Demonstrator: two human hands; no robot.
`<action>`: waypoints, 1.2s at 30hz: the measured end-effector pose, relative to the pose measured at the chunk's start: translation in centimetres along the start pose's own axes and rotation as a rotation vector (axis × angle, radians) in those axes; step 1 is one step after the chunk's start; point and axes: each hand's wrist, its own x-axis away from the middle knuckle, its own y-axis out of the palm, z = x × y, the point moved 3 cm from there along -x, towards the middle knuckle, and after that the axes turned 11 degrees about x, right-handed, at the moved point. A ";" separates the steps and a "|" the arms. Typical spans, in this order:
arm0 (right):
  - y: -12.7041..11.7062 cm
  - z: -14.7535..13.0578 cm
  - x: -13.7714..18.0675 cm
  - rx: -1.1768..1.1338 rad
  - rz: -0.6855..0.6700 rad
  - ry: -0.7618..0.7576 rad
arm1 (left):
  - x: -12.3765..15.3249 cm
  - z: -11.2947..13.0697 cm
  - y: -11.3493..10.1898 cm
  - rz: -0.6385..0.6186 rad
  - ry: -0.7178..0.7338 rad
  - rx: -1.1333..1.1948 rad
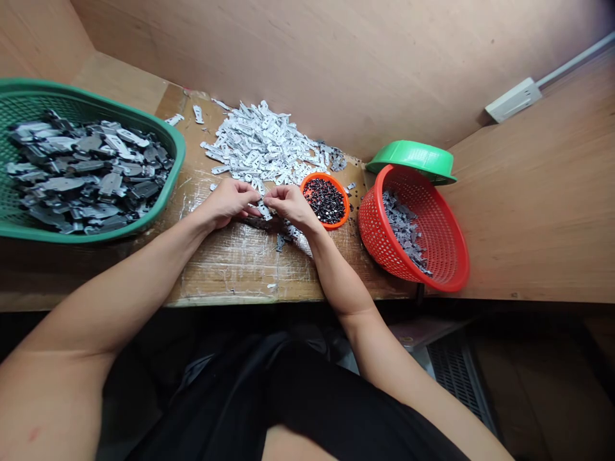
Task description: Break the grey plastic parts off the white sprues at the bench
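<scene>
A small flat metal plate (264,210) with holes is pinched in the fingers of my left hand (231,201), just above the table. My right hand (291,203) is closed in a pinch at the plate's right edge; whether a tiny piece sits between its fingertips is hidden. Right beside that hand stands a round orange dish (346,208) full of small black shiny pieces (325,200). Behind both hands a heap of similar silver metal plates (266,137) is spread out. Some dark grey parts (280,242) lie under and near my right wrist.
A green basket (179,153) at left holds many grey and black metal assemblies (91,169). At right, a tilted red basket (368,221) contains grey parts (406,230), with a green basin (413,160) behind it. Wooden panels (312,57) enclose the cardboard-covered table (225,269).
</scene>
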 end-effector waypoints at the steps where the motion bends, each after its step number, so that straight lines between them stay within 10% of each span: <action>1: -0.1 -0.1 0.0 0.002 0.021 -0.008 | 0.0 0.0 0.0 0.008 0.002 -0.002; 36: 0.9 -1.3 1.2 -0.068 -0.056 0.141 | -0.2 1.3 -1.2 0.116 0.028 -0.008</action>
